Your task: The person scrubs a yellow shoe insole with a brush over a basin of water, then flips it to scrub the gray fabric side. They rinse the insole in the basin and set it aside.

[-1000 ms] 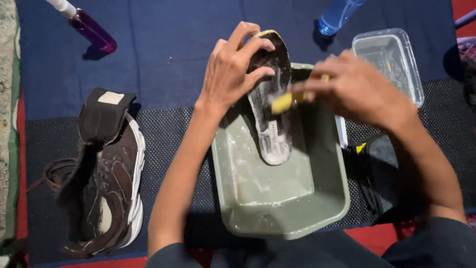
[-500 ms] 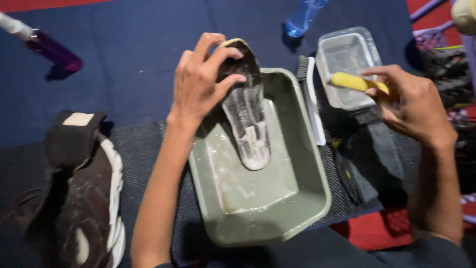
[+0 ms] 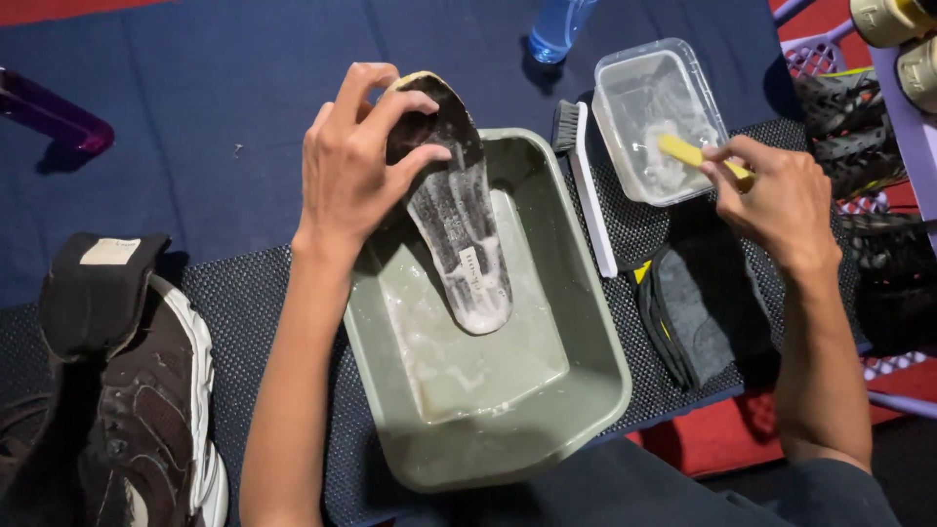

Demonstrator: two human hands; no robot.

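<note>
Soapy insole (image 3: 459, 229) propped over the green basin (image 3: 586, 322) — brush dipped aside.
Left hand (image 3: 356, 166) clamped round the insole's heel end, toe down in the basin; right hand (image 3: 781, 195) gripping a yellow-handled brush (image 3: 688, 153), tip in the clear plastic tub (image 3: 625, 83) — white scrub brush (image 3: 586, 185) lying between.

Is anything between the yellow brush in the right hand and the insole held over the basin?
Nothing stands upright between them. The right hand holds the yellow brush over the clear container; only a white-handled brush lies flat between it and the insole.
</note>
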